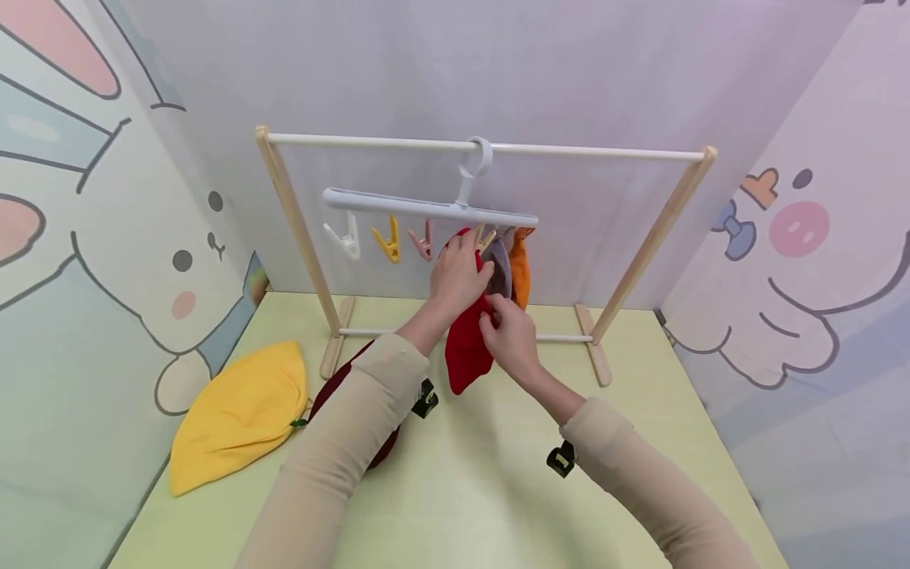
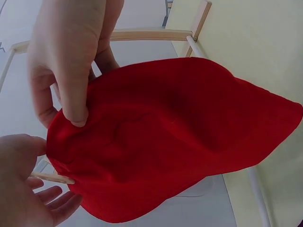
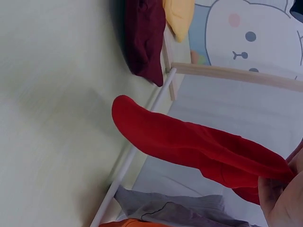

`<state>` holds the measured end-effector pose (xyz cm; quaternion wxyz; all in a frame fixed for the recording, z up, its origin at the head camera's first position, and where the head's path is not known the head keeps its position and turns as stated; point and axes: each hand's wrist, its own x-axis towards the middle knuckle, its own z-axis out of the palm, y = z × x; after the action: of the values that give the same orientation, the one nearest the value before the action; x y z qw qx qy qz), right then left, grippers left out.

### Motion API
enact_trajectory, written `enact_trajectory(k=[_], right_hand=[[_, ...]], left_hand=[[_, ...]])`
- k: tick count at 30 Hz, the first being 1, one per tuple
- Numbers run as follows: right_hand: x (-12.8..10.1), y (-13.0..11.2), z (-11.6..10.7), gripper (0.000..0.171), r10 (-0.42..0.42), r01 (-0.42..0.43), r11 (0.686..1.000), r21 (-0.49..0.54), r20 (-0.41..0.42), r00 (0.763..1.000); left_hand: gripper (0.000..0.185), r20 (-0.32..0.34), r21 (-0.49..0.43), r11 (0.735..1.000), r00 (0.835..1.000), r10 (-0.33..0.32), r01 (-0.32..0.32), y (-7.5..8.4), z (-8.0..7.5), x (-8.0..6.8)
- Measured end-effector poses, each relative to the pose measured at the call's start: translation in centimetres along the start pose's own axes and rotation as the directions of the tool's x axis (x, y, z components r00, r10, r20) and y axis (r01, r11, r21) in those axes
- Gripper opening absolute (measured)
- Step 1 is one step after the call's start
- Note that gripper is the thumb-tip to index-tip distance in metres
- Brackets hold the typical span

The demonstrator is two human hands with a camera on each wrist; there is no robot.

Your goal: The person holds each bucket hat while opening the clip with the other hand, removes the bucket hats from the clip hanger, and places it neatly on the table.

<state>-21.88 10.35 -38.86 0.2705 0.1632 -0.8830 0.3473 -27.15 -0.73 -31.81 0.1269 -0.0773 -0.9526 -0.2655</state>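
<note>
A red cloth hat [image 1: 469, 348] hangs below the right half of a white hanger [image 1: 426, 208]. My right hand [image 1: 510, 336] pinches its edge between thumb and fingers; the right wrist view shows this grip close up, with the hat [image 3: 189, 146] folded lengthwise. Higher up, my left hand [image 1: 458, 273] is at the hat's top beside a cream clothespin [image 1: 486, 239]. In the left wrist view, the left hand's fingers [image 2: 59, 203] are spread around the clothespin [image 2: 52, 177], whose tip lies against the red cloth. Whether the clothespin grips the hat I cannot tell.
White [image 1: 344, 235], yellow [image 1: 389, 239] and pink clothespins [image 1: 422, 239] hang on the left. Grey [image 3: 175, 208] and orange cloth pieces [image 1: 521, 269] hang on the right. A wooden rack [image 1: 643, 245] bears the hanger. A yellow hat [image 1: 242, 415] and maroon cloth [image 3: 142, 42] lie at left.
</note>
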Motion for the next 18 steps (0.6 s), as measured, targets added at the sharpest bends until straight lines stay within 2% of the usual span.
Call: enact_trajectory(k=[8,18], right_hand=[[-0.19,-0.17,-0.46,0.014,-0.01,0.01,1.0,0.02,0.022,1.0],[-0.61,0.01,-0.95,0.012,-0.051,0.05,0.998,0.028,0.022,0.998]], left_hand=[[0.054,-0.034,-0.013,0.999,0.999,0.035,-0.035,-0.33,0.08,0.47],[0.053,-0.044,-0.02,0.999,0.998,0.036,-0.037,-0.18,0.34,1.04]])
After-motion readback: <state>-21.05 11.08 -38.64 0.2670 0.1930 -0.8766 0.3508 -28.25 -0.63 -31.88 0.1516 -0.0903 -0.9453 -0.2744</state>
